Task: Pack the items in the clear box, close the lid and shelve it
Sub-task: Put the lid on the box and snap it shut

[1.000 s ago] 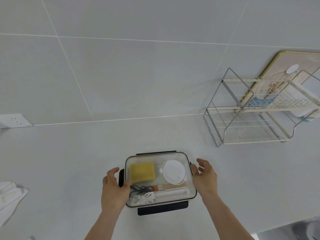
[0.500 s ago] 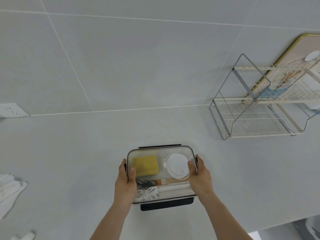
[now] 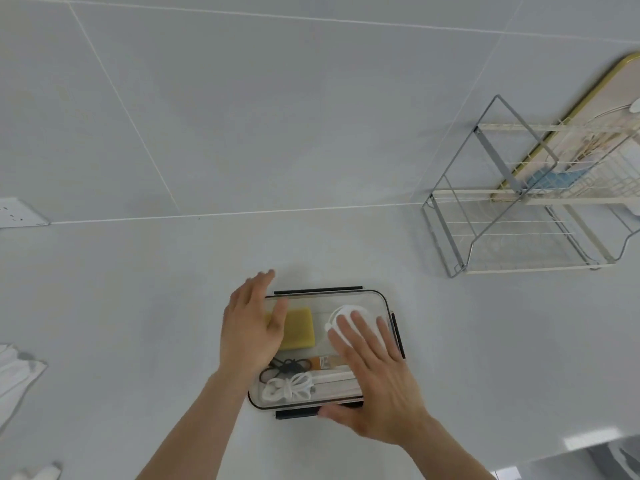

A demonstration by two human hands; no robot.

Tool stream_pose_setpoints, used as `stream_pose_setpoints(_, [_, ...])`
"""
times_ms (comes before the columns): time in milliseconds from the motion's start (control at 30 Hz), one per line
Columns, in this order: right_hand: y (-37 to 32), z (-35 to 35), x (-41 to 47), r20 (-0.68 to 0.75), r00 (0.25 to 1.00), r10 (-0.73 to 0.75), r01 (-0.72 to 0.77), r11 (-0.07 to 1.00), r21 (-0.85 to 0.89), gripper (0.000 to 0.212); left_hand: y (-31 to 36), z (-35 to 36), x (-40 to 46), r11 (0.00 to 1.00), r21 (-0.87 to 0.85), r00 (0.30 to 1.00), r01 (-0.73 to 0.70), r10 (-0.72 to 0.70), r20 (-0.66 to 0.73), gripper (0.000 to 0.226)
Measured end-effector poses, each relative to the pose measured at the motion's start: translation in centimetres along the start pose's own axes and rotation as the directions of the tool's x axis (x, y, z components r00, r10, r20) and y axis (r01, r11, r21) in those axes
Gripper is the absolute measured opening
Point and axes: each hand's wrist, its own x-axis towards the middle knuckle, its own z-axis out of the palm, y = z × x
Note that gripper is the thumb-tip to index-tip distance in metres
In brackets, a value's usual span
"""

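The right hand (image 3: 372,379) lies flat and open, palm down, on the right half of the box (image 3: 323,348), fingers spread over the lid (image 3: 322,303) and thumb hooked by the near edge; it grips nothing. The left hand (image 3: 251,327) is also open, fingers straight and together, over the box's left end; its fingertips reach past the far left corner, and motion blur makes it unclear whether it touches the lid.

The box is a clear rectangular container with a dark rim, sitting on a pale counter (image 3: 138,306) near the front edge, its lid in place. Black latches (image 3: 318,290) show along the far side, the right side and the near side.

Through the lid: a yellow sponge (image 3: 299,329) at the far left, partly under the left hand; a round white item (image 3: 346,311) at the far right, partly under the right fingers; a black coiled cord (image 3: 285,368) and a white coiled cord (image 3: 289,389) at the near left; and a brush (image 3: 325,362) with a wooden handle lying lengthwise beside them.

Well to the right, against the tiled wall (image 3: 277,116), stands a two-tier wire rack (image 3: 526,216), with a gold-edged board (image 3: 588,109) leaning behind it. A white socket (image 3: 19,213) sits on the wall at the left edge, and white cloth (image 3: 17,375) lies on the counter at the lower left
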Motion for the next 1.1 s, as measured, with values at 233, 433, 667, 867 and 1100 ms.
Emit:
stream_pose_setpoints(233, [0.4, 0.1, 0.2, 0.204, 0.979, 0.002, 0.014, 0.997, -0.08, 0.111, 1.2, 3.1, 2.9, 0.923, 0.317, 0.965, -0.217, 0.155, 0.209, 0.038])
stream_pose_setpoints(433, [1.0, 0.0, 1.9, 0.215, 0.976, 0.039, -0.022, 0.997, -0.078, 0.106, 1.0, 3.6, 4.4, 0.901, 0.371, 0.969, -0.225, 0.165, 0.186, 0.037])
stream_pose_setpoints(667, [1.6, 0.3, 2.9, 0.214, 0.976, 0.044, -0.025, 0.995, -0.095, 0.105, 0.9, 3.8, 5.5, 0.895, 0.389, 0.971, -0.217, 0.158, 0.179, 0.037])
stream_pose_setpoints(867, [1.5, 0.4, 2.9, 0.189, 0.981, 0.04, -0.024, 0.996, -0.083, 0.103, 1.0, 4.0, 5.6, 0.887, 0.404, 0.971, -0.224, 0.17, 0.166, 0.037])
stream_pose_setpoints(1100, [1.2, -0.3, 3.0, 0.223, 0.974, 0.05, -0.028, 0.994, -0.101, 0.105, 0.2, 3.1, 5.4, 0.869, 0.363, 0.925, -0.335, 0.231, 0.301, 0.055])
